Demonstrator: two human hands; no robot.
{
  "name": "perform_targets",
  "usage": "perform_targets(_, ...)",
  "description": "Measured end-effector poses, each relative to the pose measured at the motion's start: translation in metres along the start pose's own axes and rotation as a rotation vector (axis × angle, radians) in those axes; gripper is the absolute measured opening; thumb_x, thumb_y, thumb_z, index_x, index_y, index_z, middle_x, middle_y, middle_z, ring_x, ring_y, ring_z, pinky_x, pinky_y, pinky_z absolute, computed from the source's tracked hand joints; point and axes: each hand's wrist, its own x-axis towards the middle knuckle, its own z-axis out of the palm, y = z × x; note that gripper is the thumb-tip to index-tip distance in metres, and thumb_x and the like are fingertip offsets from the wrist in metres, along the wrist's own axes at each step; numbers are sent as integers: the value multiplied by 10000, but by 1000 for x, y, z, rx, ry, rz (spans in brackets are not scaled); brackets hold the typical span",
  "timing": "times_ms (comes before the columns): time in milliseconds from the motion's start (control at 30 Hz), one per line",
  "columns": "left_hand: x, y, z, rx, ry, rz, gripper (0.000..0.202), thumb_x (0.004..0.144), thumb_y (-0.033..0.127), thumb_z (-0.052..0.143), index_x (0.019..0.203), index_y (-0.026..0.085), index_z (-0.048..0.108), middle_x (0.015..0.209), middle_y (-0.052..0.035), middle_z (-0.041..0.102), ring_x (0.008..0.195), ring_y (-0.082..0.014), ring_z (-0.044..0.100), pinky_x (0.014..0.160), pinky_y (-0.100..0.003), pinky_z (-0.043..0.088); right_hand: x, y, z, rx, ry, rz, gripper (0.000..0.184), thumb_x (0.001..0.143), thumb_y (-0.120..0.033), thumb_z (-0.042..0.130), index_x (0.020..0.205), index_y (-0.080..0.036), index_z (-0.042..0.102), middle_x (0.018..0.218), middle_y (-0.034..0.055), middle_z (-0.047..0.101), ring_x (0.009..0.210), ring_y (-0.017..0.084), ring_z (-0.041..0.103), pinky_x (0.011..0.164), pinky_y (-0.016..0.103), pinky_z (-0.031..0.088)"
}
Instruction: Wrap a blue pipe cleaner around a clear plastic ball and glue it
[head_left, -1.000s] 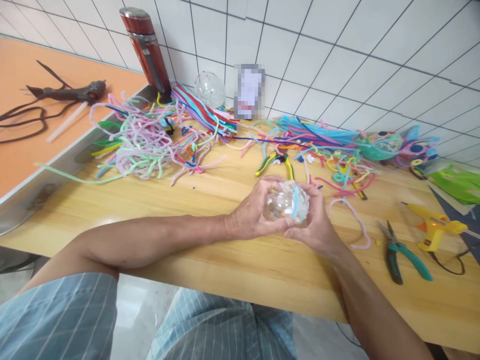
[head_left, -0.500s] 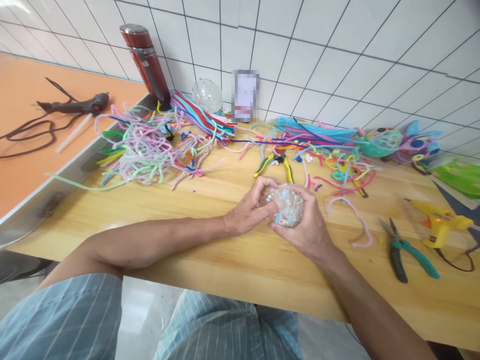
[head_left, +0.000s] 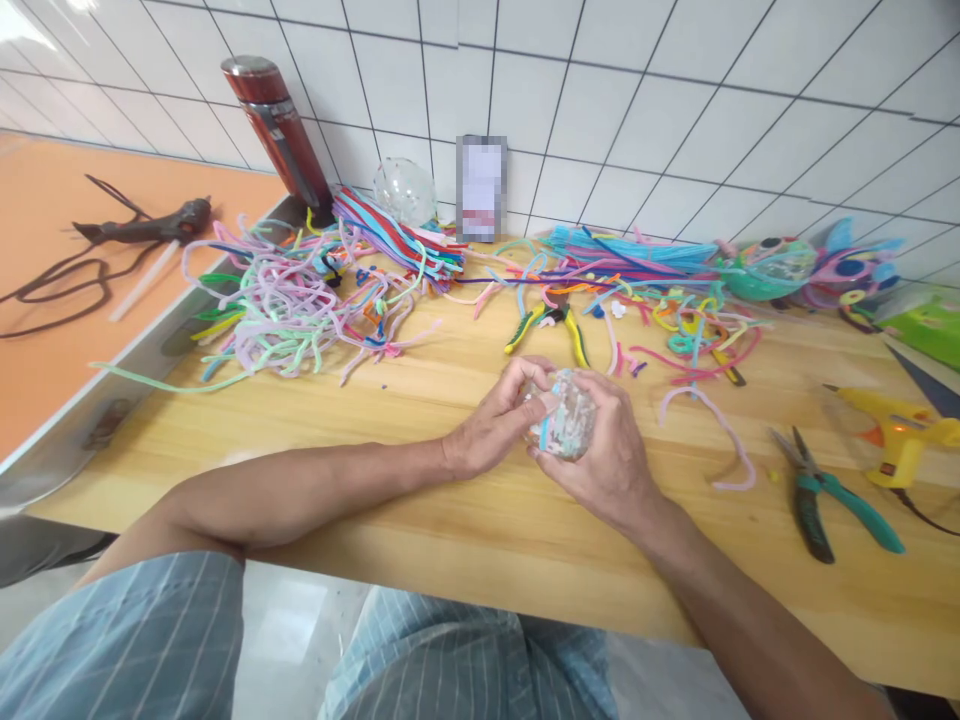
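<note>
Between my two hands, just above the wooden table, is a clear ball with whitish and pastel bits and a light blue strip on its side. My left hand grips it from the left, the thumb pressed near the blue strip. Around the right side curl the fingers of my right hand, its thumb underneath. Parts of the ball are hidden behind the fingers. Just beyond my hands lie yellow-and-green pliers.
A tangle of pipe cleaners covers the back left, near a red thermos, another clear ball and a phone. Teal-handled pliers and a yellow glue gun lie right. A black glue gun rests on the orange surface.
Both hands still hold the ball, which seems slightly turned, with the blue strip a little farther left. The view has shifted slightly.
</note>
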Motion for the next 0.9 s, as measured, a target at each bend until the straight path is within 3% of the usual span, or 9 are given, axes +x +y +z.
perform_targets(233, -1, 0, 2, 3, 31, -7, 437, 943, 641, 732, 1024, 249, 557, 1307, -45, 576, 1295, -219, 545, 1142, -376, 466, -3, -5, 5, -30, 13, -1, 892, 794, -343, 847, 1550, -284, 377, 1476, 192, 596, 1344, 429, 607, 1099, 700, 529)
perform_targets(433, 4, -4, -3, 33, 20, -52, 596, 913, 638, 765, 1319, 232, 605, 1335, -84, 645, 1294, -258, 593, 1145, -400, 488, -2, -7, 2, -3, -3, 7, 896, 796, -346, 854, 1550, -283, 374, 1461, 186, 585, 1351, 421, 598, 1101, 687, 537)
perform_targets(633, 3, 1, -4, 92, -13, -80, 605, 948, 661, 704, 1353, 215, 659, 1376, -100, 687, 1335, -295, 615, 1160, -418, 493, -1, -6, -1, 41, -56, -2, 969, 784, -372, 877, 1581, -279, 335, 1486, 194, 536, 1394, 434, 566, 1119, 706, 533)
perform_targets(800, 1, 3, -3, 148, -11, -64, 570, 990, 630, 656, 1377, 213, 645, 1410, -109, 666, 1368, -296, 602, 1200, -439, 467, -1, -4, -4, 85, -107, -52, 769, 963, -375, 703, 1607, -257, 300, 1509, 213, 502, 1463, 406, 510, 1161, 703, 503)
perform_targets(900, 0, 2, -2, 153, -5, -71, 552, 1005, 615, 638, 1385, 215, 633, 1403, -106, 663, 1366, -289, 600, 1197, -434, 468, -1, -4, -3, 75, -98, -54, 738, 983, -377, 674, 1611, -269, 301, 1511, 205, 506, 1460, 397, 513, 1165, 696, 501)
